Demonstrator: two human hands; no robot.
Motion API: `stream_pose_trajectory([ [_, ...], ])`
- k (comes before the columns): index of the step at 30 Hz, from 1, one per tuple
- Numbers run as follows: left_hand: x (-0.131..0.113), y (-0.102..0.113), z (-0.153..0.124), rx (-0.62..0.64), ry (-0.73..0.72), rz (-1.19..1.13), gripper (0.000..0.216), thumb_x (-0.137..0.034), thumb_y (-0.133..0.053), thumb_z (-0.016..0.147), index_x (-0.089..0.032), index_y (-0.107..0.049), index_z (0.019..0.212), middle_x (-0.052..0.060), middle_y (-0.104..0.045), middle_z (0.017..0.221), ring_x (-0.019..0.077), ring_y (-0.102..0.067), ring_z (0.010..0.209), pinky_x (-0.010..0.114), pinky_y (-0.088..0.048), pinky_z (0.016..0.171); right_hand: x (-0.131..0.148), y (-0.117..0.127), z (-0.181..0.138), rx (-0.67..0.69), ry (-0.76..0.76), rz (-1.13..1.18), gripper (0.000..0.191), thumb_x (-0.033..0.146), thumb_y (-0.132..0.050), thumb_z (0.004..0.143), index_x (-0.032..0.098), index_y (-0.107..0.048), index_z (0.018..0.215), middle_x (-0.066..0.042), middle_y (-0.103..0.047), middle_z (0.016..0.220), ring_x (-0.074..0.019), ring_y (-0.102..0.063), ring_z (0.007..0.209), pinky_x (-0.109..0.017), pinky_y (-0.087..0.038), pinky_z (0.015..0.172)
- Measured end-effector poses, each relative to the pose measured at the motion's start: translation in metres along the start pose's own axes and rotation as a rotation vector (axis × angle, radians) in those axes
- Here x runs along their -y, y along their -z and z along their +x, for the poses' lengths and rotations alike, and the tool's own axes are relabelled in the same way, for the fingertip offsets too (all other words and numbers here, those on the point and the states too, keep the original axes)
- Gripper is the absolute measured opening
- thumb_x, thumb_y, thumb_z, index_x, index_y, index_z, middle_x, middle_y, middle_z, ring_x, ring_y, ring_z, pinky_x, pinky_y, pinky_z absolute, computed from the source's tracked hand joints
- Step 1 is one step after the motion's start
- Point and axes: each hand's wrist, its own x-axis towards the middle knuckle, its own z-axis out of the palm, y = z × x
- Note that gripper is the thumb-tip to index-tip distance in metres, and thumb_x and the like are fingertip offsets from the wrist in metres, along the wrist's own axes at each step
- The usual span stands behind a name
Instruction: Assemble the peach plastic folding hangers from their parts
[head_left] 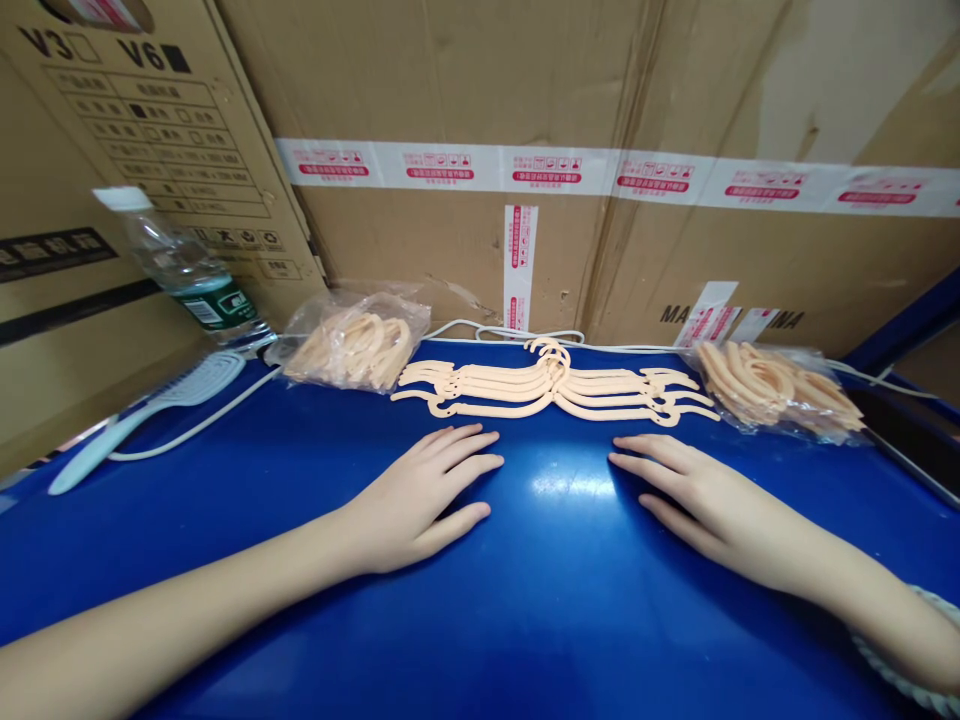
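Observation:
My left hand (424,492) lies flat on the blue tabletop (555,620), fingers apart and holding nothing. Opposite it, my right hand (697,495) rests the same way, its fingers stretched toward the middle. Just beyond the fingertips of both hands is a stack of peach-coloured clothes hangers (502,385), laid overlapping with their hooks bunched at the top; neither hand touches it. To the stack's left sits a clear plastic bag of peach hangers (356,345). A second clear bag of peach hangers (776,390) lies to the right.
On the left are a pale blue hairbrush (161,405) and a leaning water bottle (191,275) with a green label. Large cardboard boxes (450,80) wall off the back and left. A white cable (517,335) runs along the table's rear edge.

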Motion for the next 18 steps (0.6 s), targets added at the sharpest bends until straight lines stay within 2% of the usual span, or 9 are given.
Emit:
stream_pose_trajectory([
  [18, 0.0027, -0.0065, -0.0036, -0.007, 0.003, 0.003, 0.043, -0.038, -0.047, 0.105, -0.024, -0.05, 0.146, 0.011, -0.044, 0.16, 0.0336, -0.037, 0.149, 0.059, -0.036, 0.121, -0.0029, 0.0003, -0.0005, -0.001, -0.014, 0.048, 0.039, 0.029, -0.045, 0.104, 0.024, -0.063, 0.138, -0.015, -0.061, 0.141, -0.0315, -0.062, 0.124, -0.051, -0.056, 0.101],
])
